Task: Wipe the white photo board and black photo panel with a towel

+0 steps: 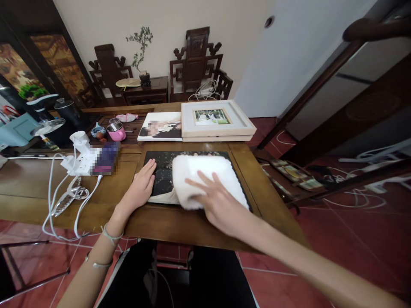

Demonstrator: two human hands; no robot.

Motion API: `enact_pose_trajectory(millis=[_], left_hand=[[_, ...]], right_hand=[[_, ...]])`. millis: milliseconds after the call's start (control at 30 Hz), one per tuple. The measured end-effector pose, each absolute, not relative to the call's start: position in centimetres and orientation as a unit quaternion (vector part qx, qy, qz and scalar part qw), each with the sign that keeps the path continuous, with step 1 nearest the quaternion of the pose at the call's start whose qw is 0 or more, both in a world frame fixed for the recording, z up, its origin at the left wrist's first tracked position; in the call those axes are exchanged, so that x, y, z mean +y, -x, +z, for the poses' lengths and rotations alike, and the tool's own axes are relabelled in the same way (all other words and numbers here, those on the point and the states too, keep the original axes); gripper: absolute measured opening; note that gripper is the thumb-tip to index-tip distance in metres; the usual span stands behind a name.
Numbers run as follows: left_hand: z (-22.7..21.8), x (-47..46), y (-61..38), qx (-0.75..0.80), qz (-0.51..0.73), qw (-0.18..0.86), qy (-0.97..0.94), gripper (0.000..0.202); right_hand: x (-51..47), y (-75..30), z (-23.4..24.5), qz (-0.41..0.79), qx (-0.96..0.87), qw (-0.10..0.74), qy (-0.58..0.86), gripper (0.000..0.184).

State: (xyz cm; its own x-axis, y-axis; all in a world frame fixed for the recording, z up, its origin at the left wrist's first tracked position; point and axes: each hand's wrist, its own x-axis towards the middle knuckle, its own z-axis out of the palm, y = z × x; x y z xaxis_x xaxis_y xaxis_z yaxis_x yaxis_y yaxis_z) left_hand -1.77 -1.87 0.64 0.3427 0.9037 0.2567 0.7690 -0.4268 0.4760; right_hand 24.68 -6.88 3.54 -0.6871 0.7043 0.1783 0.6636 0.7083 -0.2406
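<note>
A dark photo panel [162, 171] with a pale dress pictured along its lower edge lies flat on the wooden table. My left hand [139, 188] rests at the panel's left edge, its fingers stretched out and holding nothing. On the right part of the panel is a fluffy white towel [213, 164], bunched at its near left corner. My right hand [216, 201] grips that towel from above, fingers spread across it and thumb partly hidden in the folds. The towel covers much of the picture.
Behind the panel lie a photo print [162, 126] and stacked pale wooden frames [218, 119]. At left are a white power strip [85, 164] with cables, a clear hair claw [70, 196] and a pink cup [116, 131]. A dark wooden rack [308, 98] stands right of the table.
</note>
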Motion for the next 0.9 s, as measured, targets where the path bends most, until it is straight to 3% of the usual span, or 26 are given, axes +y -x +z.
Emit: enact_pose_trajectory(millis=[200,367,633,800,900], left_hand=[[0.7,-1.9,1.7,0.522,0.235,0.136,-0.808,0.048],[0.8,-1.9,1.8,0.523,0.228,0.135,-0.81,0.048],[0.6,-1.8,1.8,0.517,0.235,0.133,-0.812,0.049],[0.4,-1.8,1.9,0.515,0.241,0.132,-0.812,0.049],[0.3,-1.7,1.9,0.518,0.242,0.132,-0.809,0.048]], right_hand=[[-12.5,-25.2,3.3,0.114,-0.931,0.134,0.319,0.048],[-6.4,-23.6,3.6,0.103,-0.915,0.134,0.367,0.063],[3.1,-20.1,5.1,0.056,-0.895,0.085,0.433,0.063],[-3.2,-19.8,5.2,0.064,-0.901,0.044,0.427,0.06],[-8.6,-20.3,4.7,0.089,-0.915,0.018,0.394,0.046]])
